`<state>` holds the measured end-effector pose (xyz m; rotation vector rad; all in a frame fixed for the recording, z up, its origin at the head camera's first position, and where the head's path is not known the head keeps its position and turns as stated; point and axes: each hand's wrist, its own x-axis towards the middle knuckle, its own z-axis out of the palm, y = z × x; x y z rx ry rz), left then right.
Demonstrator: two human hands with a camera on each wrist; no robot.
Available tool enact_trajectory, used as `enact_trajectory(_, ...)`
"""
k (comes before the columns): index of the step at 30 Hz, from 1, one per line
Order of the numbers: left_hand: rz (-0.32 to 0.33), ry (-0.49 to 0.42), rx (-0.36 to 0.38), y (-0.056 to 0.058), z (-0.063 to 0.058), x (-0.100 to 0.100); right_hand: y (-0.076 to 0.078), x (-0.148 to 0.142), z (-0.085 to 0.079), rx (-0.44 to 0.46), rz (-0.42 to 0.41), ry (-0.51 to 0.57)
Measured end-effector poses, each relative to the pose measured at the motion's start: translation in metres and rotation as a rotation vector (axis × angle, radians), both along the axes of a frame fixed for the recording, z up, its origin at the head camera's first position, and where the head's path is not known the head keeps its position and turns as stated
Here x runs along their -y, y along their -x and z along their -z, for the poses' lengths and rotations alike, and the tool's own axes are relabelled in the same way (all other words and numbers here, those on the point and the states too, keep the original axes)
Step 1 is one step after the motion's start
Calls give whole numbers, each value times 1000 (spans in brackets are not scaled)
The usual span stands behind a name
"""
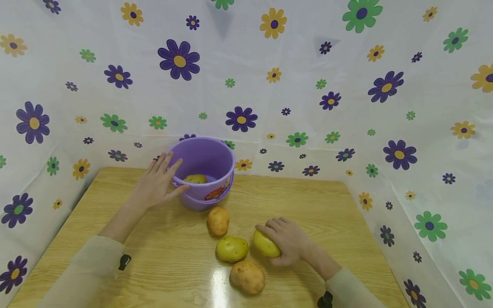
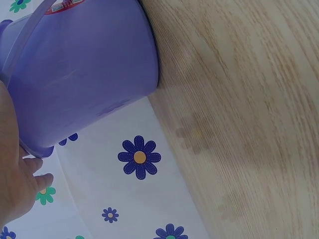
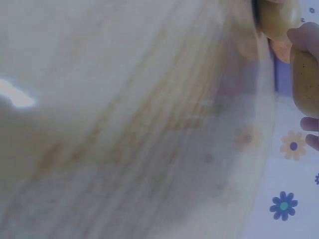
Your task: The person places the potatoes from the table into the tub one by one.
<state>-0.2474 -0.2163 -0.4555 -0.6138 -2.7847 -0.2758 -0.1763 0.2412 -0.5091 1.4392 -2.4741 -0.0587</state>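
A purple bucket (image 1: 209, 154) stands upright at the back of the table with a yellow potato (image 1: 195, 179) inside. Its left rim is where my left hand (image 1: 155, 184) rests, thumb and fingers spread and nearly straight. The left wrist view shows that hand beside the bucket's rim, near the handle (image 2: 25, 42). My right hand (image 1: 289, 239) grips a yellow potato (image 1: 265, 244) from above; in the right wrist view this potato (image 3: 305, 82) sits between thumb and fingers. Left of it lie a brown potato (image 1: 218, 221), a yellow potato (image 1: 232, 249) and another brown potato (image 1: 247, 277).
The wooden table (image 1: 173, 261) has a glossy surface with a bright reflection near its front. A white sheet (image 1: 300, 55) printed with flowers hangs behind it and along both sides. The bucket's handle hangs down on its near side, over a red label (image 1: 215, 193).
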Motion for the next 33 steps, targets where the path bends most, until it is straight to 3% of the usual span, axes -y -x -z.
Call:
enact_trajectory(15, 0, -7, 14, 0, 0, 1, 21, 10, -30, -74, -28, 90)
enact_trajectory(33, 3, -15, 10, 1, 2, 1, 39, 32, -51, -174, -48, 245)
